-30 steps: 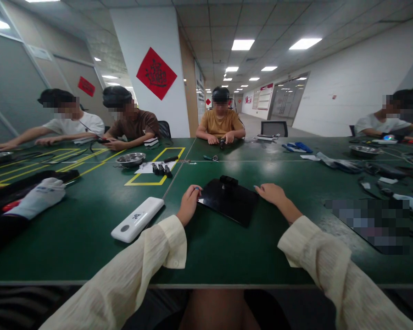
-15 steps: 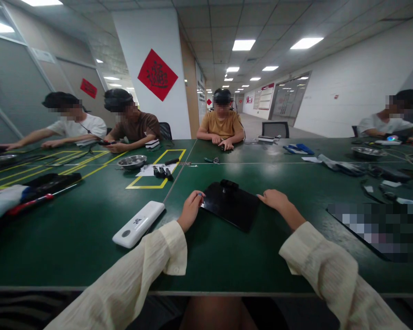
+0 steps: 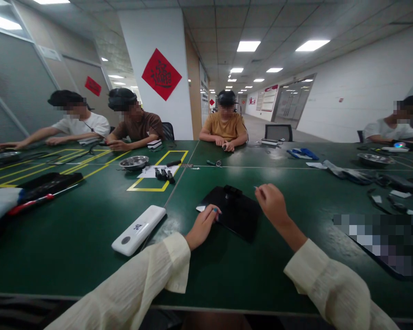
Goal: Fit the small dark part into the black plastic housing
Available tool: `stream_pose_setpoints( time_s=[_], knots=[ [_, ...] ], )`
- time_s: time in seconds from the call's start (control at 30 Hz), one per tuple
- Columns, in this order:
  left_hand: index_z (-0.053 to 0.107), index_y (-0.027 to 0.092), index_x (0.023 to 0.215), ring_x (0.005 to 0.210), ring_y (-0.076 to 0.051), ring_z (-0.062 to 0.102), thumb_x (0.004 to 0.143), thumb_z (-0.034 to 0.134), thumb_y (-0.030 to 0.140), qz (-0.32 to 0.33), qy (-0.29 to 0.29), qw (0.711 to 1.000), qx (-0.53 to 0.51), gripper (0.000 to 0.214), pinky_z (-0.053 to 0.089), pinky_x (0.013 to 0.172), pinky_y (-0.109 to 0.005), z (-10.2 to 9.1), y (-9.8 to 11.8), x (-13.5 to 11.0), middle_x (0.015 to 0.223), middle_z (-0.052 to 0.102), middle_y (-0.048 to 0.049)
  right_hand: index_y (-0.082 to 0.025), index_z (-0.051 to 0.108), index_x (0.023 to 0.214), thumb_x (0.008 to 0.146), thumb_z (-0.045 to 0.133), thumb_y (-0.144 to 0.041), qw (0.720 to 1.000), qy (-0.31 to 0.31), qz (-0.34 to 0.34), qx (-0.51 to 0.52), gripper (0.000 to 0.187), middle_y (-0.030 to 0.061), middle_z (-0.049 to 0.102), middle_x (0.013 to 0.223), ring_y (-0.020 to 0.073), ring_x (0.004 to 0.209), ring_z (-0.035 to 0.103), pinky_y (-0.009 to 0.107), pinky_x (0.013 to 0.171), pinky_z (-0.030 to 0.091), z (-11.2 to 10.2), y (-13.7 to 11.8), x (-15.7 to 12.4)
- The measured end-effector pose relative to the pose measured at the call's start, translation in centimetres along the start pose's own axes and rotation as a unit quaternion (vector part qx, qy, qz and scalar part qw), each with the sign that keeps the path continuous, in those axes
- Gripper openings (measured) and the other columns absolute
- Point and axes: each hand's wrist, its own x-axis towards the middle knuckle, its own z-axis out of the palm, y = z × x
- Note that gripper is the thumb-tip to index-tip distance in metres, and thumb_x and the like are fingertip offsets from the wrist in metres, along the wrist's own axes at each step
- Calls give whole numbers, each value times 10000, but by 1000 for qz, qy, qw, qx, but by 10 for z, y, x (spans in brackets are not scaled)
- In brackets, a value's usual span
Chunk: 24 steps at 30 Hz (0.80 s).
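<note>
A black flat plate point(image 3: 242, 217) with a small raised block point(image 3: 232, 191) near its far edge lies on the green table in front of me; it looks like a stand base. My left hand point(image 3: 203, 225) is closed at the plate's near left edge, its fingertips over the rim. A small white patch shows at the plate's left corner; I cannot tell if it is a separate thing or glare. Just past the right side of the plate, my right hand point(image 3: 274, 204) is raised with fingers curled together. Whatever the right fingers hold, if anything, is too small to make out.
Left of the plate lies a white power bank point(image 3: 139, 230). Farther off are a metal bowl point(image 3: 134, 162), small black parts point(image 3: 164, 175) and a red screwdriver point(image 3: 46, 198). A pixelated flat thing point(image 3: 382, 243) lies right. Several people sit around the table point(image 3: 234, 279).
My left hand has slid right and nearer along the plate's edge. My right hand has come off the plate's right corner and curled up. The plate stays in place; the view has shifted slightly.
</note>
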Motion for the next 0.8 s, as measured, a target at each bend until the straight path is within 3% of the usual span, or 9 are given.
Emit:
stream_pose_setpoints(
  time_s=[0.07, 0.2, 0.3, 0.37, 0.53, 0.67, 0.8],
  knots=[
    [530, 184, 926, 716, -141, 477, 898, 286, 398, 9, -50, 999, -10, 326, 387, 679, -269, 8, 6, -6, 759, 511, -16, -206, 490, 605, 920, 325, -333, 992, 48, -104, 59, 377, 25, 486, 566, 163, 587, 438, 297, 613, 327, -2, -25, -7],
    [522, 185, 859, 735, -153, 467, 917, 198, 415, 42, -86, 995, 0, 401, 407, 734, -293, 15, 11, -19, 800, 520, -44, -198, 498, 637, 897, 394, -241, 967, 24, -217, 130, 284, 24, 523, 599, 162, 626, 447, 313, 634, 326, 5, -70, -24],
    [534, 183, 949, 917, -194, 480, 885, 294, 477, 66, -100, 992, 23, 385, 385, 876, -327, 13, 5, -27, 971, 556, -90, -186, 490, 644, 907, 370, -235, 961, 20, -222, 161, 293, 30, 522, 607, 163, 631, 441, 311, 613, 322, 15, -87, -31],
    [534, 174, 951, 941, -196, 476, 887, 266, 491, 51, -73, 996, 19, 421, 384, 893, -329, 11, 1, -29, 965, 563, -89, -179, 490, 655, 911, 368, -242, 961, 22, -217, 167, 291, 31, 518, 608, 161, 623, 432, 310, 601, 318, 21, -91, -32],
    [509, 180, 800, 737, -151, 472, 891, 269, 483, -15, -39, 998, -36, 397, 439, 736, -282, 11, 4, -24, 780, 546, -43, -169, 495, 718, 906, 365, -231, 967, -8, -193, 167, 237, 37, 520, 652, 170, 657, 442, 325, 631, 331, 31, -90, -32],
    [467, 185, 784, 689, -131, 432, 882, 311, 482, -53, -33, 994, -92, 350, 419, 690, -263, 13, 7, -19, 744, 491, -13, -161, 502, 803, 892, 349, -188, 968, -57, -178, 164, 179, 59, 535, 733, 188, 718, 463, 341, 667, 349, 37, -91, -36],
    [454, 182, 781, 683, -128, 411, 851, 360, 517, -85, -16, 989, -119, 354, 399, 660, -255, 13, 5, -17, 728, 457, -2, -163, 501, 864, 889, 359, -198, 968, -52, -179, 165, 149, 61, 547, 769, 191, 736, 472, 343, 679, 366, 36, -90, -38]
  ],
)
